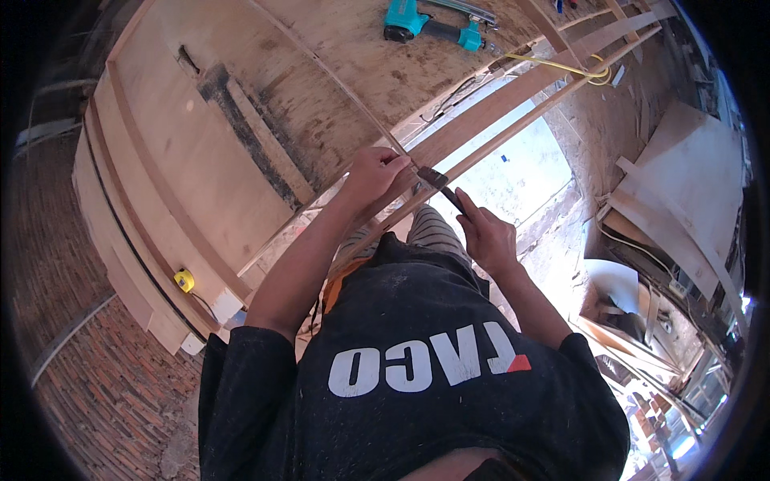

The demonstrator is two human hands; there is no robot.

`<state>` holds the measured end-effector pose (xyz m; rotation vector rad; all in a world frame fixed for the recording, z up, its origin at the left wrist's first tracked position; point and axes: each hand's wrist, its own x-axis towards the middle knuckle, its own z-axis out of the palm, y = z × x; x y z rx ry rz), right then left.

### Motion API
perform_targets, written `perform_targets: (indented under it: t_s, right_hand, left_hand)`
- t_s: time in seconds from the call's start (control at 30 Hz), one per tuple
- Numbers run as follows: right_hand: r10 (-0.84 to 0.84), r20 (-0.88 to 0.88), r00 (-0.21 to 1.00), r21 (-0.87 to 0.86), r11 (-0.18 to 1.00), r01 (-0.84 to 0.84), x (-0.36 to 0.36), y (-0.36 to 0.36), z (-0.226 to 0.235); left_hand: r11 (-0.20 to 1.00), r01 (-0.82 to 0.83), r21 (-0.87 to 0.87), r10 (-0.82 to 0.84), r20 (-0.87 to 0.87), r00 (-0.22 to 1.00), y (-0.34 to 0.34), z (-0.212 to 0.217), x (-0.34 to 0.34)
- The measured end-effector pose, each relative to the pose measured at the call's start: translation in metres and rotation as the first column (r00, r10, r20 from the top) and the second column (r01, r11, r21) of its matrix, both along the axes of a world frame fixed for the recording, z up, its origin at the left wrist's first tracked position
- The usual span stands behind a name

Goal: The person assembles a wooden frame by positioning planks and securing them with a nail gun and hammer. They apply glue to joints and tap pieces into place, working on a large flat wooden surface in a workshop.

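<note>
My right hand (489, 238) is wrapped around the dark handle of a hammer (434, 178). The hammer's head is over a joint where a thin wooden strip meets the long wooden rails (473, 127). Just left of the head, my left hand (377, 173) is closed, thumb and fingers pinched together at the end of the thin strip. What the pinch holds is too small to make out. Past my left hand lies a broad wooden panel (216, 152) with a dark-stained batten (255, 132) on it.
A teal air nailer (437, 26) with a yellow hose (553, 62) lies on the far part of the work surface. A yellow tape measure (184, 280) sits at the panel's left. Plywood sheets (682, 184) lean at the right, and bricks (112, 377) are at lower left.
</note>
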<state>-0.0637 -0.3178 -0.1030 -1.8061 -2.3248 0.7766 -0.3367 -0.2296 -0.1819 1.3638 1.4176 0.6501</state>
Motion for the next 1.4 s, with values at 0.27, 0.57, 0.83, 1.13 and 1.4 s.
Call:
perform_targets:
  t_s: [0.27,0.57,0.83,1.13,1.4]
  right_hand:
    - [0.041,0.055,0.998,-0.018,0.999,-0.04,0.003,0.002,-0.006]
    - [-0.128,-0.076,0.989,-0.05,0.991,0.125,0.011,0.006,0.005]
    - [-0.43,-0.245,0.869,-0.111,0.903,0.415,0.025,0.009,0.006]
    - [-0.485,-0.391,0.783,-0.295,0.871,0.393,0.017,0.073,0.012]
    - [-0.355,-0.674,0.648,-0.549,0.827,-0.118,-0.097,0.26,-0.041]
  left_hand:
    - [0.992,-0.036,-0.118,0.04,0.03,0.999,-0.001,-0.005,0.0]
    - [0.985,0.009,-0.172,-0.001,0.047,0.999,0.0,-0.021,-0.023]
    - [0.962,-0.001,-0.274,-0.049,-0.176,0.983,-0.008,0.022,-0.011]
    - [0.973,-0.126,-0.193,0.126,-0.01,0.992,-0.009,0.009,0.014]
    - [0.919,-0.037,-0.392,-0.011,-0.119,0.993,-0.017,-0.002,0.0]
